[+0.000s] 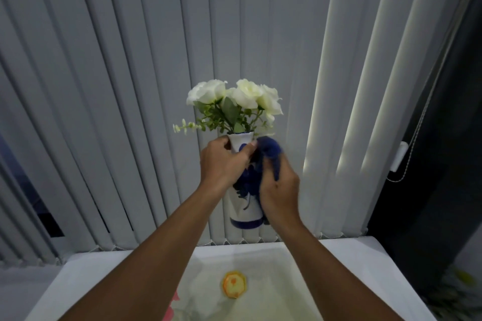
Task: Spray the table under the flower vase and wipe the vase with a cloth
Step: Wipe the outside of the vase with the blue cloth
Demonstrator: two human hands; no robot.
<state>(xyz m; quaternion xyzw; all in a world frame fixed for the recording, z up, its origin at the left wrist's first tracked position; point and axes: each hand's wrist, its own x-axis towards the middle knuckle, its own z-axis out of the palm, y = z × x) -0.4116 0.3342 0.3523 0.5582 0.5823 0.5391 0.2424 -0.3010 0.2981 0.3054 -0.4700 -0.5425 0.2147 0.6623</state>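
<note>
A: How is the grip described?

B: The neck of the vase (245, 206) is clasped by the left hand (223, 164), with the thumb laid across the front just under the rim. A dark blue cloth (270, 154) is clutched in the right hand (280, 191) and pressed against the right side of the vase, so both hands are closed, one on the vase and one on the cloth.

A: Where is the vase found?

B: It is held upright in the middle of the frame, lifted clear of the worktop (260, 250). White with blue painted marks and a blue band near its base, it is partly covered by the hands and the cloth.

A: What is seen above it?

B: White flowers (232, 95) with green leaves are carried in its mouth.

A: And further out?

B: Grey vertical blinds (130, 86) are spread behind, with a bead cord (414, 135) hung at the right edge. At the bottom of the frame, a small round yellow object (234, 284) is seen on the pale worktop, well below the vase; what it is cannot be told.
</note>
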